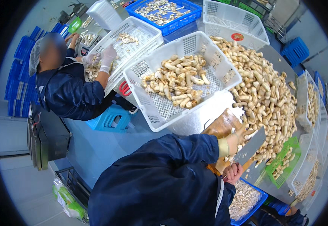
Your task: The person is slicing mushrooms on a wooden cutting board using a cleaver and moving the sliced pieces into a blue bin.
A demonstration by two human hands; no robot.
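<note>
My left hand (234, 142) is closed on a pale mushroom (250, 135) over a brown wooden cutting board (222, 125). Close beside it stands the wide grey blade of a cleaver (253, 146). My right hand (233, 172) is wrapped round the cleaver's handle. Bits of cut mushroom lie on the board by the blade. Against the board's far side rises a big heap of whole mushrooms (263, 88) on the metal table. A white perforated crate (154, 118) left of the heap holds more whole mushrooms (179, 81).
A blue tray of sliced mushrooms (261, 201) sits below my right hand. On the right are a green basket (298, 145) and white crates (303, 94). Across to the left, a gloved co-worker (71, 88) handles mushrooms near a white tray (149, 35) and red-handled scissors (124, 89).
</note>
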